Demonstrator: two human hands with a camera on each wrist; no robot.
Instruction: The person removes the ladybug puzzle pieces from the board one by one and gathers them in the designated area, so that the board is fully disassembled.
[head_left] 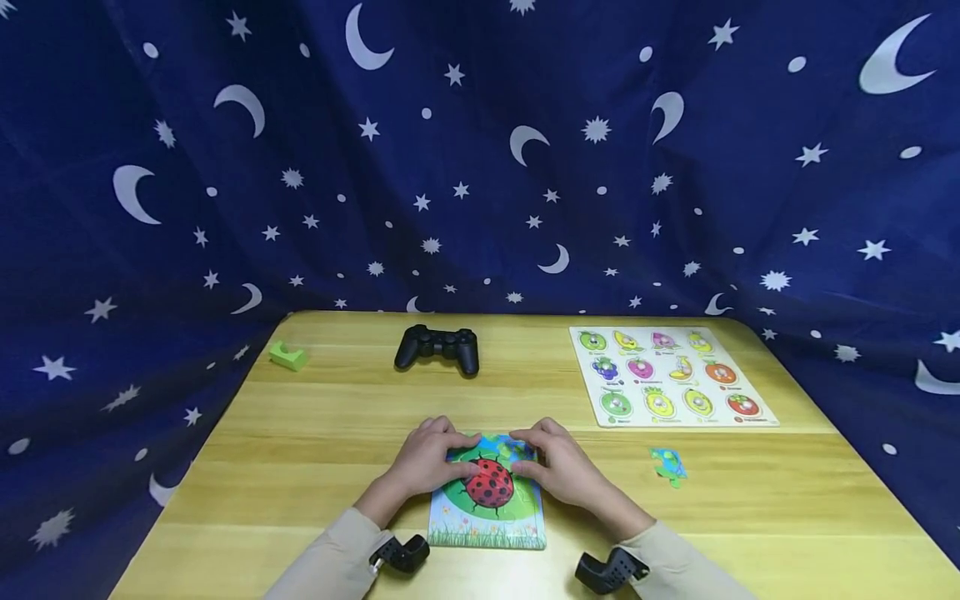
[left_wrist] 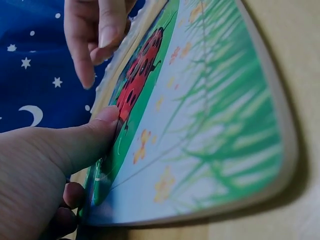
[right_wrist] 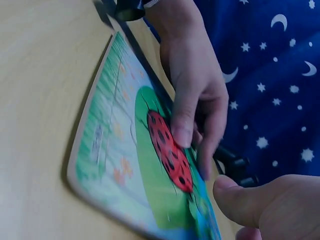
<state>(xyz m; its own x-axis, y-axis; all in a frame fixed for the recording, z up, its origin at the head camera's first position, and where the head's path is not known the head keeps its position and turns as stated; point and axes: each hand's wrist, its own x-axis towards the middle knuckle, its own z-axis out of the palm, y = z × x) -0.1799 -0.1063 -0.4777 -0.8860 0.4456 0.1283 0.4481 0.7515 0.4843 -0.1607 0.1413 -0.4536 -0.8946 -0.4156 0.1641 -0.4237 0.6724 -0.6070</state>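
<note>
A ladybug jigsaw puzzle (head_left: pixel 487 525) lies flat in front of me, with a red, black-spotted ladybug on a green leaf above a strip of grass. My left hand (head_left: pixel 427 458) rests at its upper left, the thumb laid straight on the ladybug (left_wrist: pixel 127 100) and the other fingers toward the top edge. Over the upper right side is my right hand (head_left: pixel 562 467), its thumb and forefinger spread apart, nothing visible between them. To the right, a loose blue and green puzzle piece (head_left: pixel 667 467) lies on the table.
Farther right lies a white fruit puzzle board (head_left: pixel 678 379). At the back of the wooden table (head_left: pixel 337 475) sit a black game controller (head_left: pixel 437 347) and, at far left, a small light green block (head_left: pixel 288 357). A blue star-patterned cloth (head_left: pixel 465 150) hangs behind.
</note>
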